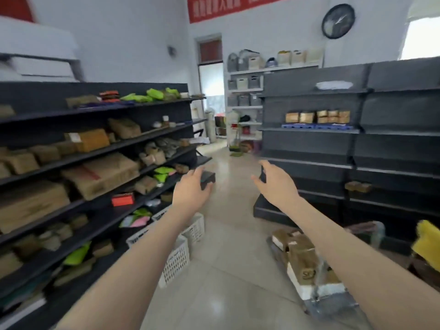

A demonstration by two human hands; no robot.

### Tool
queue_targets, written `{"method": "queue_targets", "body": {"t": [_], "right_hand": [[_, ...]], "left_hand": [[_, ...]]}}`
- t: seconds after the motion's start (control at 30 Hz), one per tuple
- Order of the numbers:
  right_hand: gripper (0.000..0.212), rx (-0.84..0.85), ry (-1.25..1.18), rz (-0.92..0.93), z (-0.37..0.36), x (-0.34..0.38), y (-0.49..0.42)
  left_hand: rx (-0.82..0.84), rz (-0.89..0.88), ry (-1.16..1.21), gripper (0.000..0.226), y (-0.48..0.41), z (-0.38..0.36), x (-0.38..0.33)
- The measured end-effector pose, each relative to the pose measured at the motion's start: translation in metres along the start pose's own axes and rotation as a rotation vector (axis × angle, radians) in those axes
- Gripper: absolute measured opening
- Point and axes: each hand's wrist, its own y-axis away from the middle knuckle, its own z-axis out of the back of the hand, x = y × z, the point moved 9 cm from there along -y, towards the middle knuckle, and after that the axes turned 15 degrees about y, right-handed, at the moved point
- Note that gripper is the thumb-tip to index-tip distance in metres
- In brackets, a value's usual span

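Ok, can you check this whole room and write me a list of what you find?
Surface: pale tiled floor between two shelf rows.
Job's things: black box, in the left hand.
Clutter: white baskets and wrapped parcels on the floor.
Hands: left hand grips the box; right hand open, fingers spread.
Cables: nothing seen.
Surroundings: left shelves full of cardboard boxes, right shelves mostly bare, clock, red banner.

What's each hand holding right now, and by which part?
The left hand grips a small black box by its left end; the rest sticks out. The right hand is spread, holding nothing.
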Motion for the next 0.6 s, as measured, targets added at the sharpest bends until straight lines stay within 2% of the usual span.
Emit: {"method": "queue_targets", "body": {"t": [0.13, 0.3, 0.6], "right_hand": [[0.054, 0.068, -0.018, 0.107, -0.065, 0.057, -0.075], [0.059, 0.143, -0.040, 0.192, -0.144, 0.117, -0.172], [0.066, 0.270, 0.005, 0.342, -0.306, 0.227, -0.263]], "left_hand": [[-0.087, 0.135, -0.117, 0.057, -0.043, 0.033, 0.097], [-0.105, 0.364, -0.254, 0.072, -0.080, 0.050, 0.202], [-0.016, 0.596, -0.386, 0.075, -0.123, 0.035, 0.365]]}}
